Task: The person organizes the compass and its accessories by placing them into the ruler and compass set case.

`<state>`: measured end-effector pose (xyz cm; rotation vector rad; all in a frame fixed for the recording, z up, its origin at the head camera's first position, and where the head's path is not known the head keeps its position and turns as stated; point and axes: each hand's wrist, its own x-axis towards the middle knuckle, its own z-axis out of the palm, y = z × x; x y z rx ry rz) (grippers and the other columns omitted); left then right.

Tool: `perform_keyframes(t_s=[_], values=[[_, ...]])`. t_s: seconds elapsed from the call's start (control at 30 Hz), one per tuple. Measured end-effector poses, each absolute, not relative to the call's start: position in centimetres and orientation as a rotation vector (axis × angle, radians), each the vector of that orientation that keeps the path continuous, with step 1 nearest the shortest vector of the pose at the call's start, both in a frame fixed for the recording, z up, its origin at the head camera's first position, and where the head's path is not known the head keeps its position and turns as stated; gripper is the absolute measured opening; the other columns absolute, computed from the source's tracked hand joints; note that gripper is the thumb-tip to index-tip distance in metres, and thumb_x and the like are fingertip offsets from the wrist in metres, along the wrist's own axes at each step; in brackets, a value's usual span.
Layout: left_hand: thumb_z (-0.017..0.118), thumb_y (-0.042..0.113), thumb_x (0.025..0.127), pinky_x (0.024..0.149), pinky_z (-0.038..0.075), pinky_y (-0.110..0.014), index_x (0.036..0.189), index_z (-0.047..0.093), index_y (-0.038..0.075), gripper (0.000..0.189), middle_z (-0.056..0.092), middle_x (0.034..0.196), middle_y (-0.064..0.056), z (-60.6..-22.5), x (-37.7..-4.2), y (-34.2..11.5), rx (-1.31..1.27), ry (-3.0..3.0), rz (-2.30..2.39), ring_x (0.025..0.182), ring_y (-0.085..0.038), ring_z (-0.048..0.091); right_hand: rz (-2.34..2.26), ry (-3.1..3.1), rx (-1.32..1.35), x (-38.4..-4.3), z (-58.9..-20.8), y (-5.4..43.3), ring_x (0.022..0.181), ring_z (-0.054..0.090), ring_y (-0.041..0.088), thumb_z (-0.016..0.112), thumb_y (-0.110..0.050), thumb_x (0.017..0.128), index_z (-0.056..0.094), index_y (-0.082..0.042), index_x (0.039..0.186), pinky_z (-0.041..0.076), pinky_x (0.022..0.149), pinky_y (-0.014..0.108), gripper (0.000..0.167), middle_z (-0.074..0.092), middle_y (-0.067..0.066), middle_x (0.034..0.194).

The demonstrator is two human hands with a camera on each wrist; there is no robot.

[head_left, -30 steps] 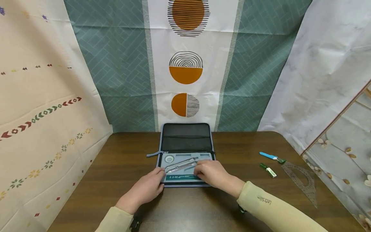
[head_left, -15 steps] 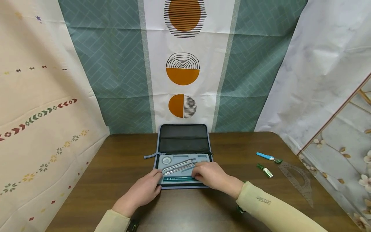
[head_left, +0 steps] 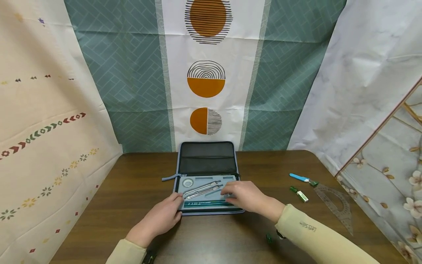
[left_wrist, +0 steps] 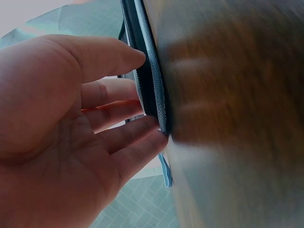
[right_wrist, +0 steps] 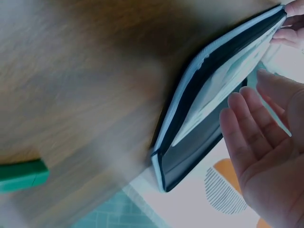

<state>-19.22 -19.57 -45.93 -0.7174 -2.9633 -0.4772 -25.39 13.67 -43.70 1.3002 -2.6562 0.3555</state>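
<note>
An unzipped drawing-set case lies on the table, its dark lid raised at the back. In its light grey tray, a metal compass lies slanted, and green pencils lie along the front. A round pale disc sits at the tray's back left. My left hand touches the case's front left corner, its fingers fairly straight against the edge in the left wrist view. Above the tray's right side, my right hand has extended fingers and holds nothing in the right wrist view.
On the right of the table lie a blue-handled tool, a white and green eraser, a small green piece and a clear protractor. Another small green object lies near my right sleeve. Fabric hangs behind the table.
My right hand has lifted off the pencils and shifted slightly right, its fingers loosened. The small green object by the right sleeve shows more fully. My left hand stays at the case corner.
</note>
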Motion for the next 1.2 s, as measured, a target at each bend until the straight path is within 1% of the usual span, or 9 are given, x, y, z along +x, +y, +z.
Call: perform_keyframes(t_s=[0.2, 0.3, 0.5, 0.7, 0.9, 1.2], values=[[0.082, 0.007, 0.099, 0.109, 0.055, -0.053, 0.134, 0.069, -0.007, 0.041, 0.062, 0.146, -0.022, -45.9, -19.4, -19.6, -0.742, -2.945, -0.472, 0.133, -0.037, 0.064, 0.363, -2.643, 1.228, -25.6, -43.3, 15.4, 0.102, 0.077, 0.018, 0.089, -0.012, 0.095, 0.082, -0.012, 0.120, 0.064, 0.081, 0.038, 0.026, 0.077, -0.001, 0.115], [0.082, 0.006, 0.098, 0.108, 0.055, -0.054, 0.133, 0.068, -0.008, 0.040, 0.063, 0.144, -0.023, -46.0, -19.4, -19.6, -0.755, -2.930, -0.464, 0.133, -0.038, 0.065, 0.320, -2.661, 1.176, -25.7, -43.2, 16.2, 0.102, 0.077, 0.018, 0.090, -0.013, 0.094, 0.082, -0.012, 0.121, 0.064, 0.080, 0.039, 0.029, 0.077, -0.001, 0.117], [0.082, 0.007, 0.099, 0.109, 0.055, -0.054, 0.134, 0.068, -0.008, 0.041, 0.062, 0.146, -0.023, -45.9, -19.3, -19.6, -0.730, -2.953, -0.472, 0.134, -0.038, 0.064, 0.249, -2.706, 1.062, -25.7, -43.1, 17.8, 0.102, 0.078, 0.019, 0.089, -0.018, 0.096, 0.080, -0.013, 0.128, 0.064, 0.078, 0.039, 0.034, 0.078, 0.003, 0.122], [0.082, 0.008, 0.100, 0.109, 0.054, -0.054, 0.135, 0.068, -0.007, 0.041, 0.061, 0.147, -0.023, -45.9, -19.2, -19.5, -0.704, -2.983, -0.484, 0.135, -0.038, 0.064, 0.228, -2.713, 0.979, -25.6, -42.8, 19.4, 0.110, 0.077, 0.023, 0.087, -0.022, 0.098, 0.079, -0.014, 0.133, 0.065, 0.083, 0.044, 0.037, 0.077, 0.005, 0.130], [0.082, 0.009, 0.099, 0.109, 0.055, -0.053, 0.136, 0.069, -0.006, 0.041, 0.061, 0.147, -0.022, -46.0, -19.3, -19.4, -0.703, -2.979, -0.476, 0.134, -0.036, 0.064, 0.200, -2.733, 0.910, -26.0, -42.8, 21.0, 0.118, 0.075, 0.031, 0.086, -0.023, 0.099, 0.077, -0.010, 0.137, 0.064, 0.088, 0.049, 0.041, 0.076, 0.011, 0.134], [0.082, 0.008, 0.099, 0.108, 0.055, -0.053, 0.134, 0.069, -0.006, 0.040, 0.062, 0.145, -0.021, -45.9, -19.2, -19.4, -0.708, -2.965, -0.482, 0.133, -0.037, 0.065, 0.162, -2.748, 0.821, -26.4, -42.7, 23.4, 0.121, 0.074, 0.036, 0.086, -0.022, 0.099, 0.076, -0.007, 0.137, 0.062, 0.093, 0.054, 0.041, 0.075, 0.014, 0.135]])
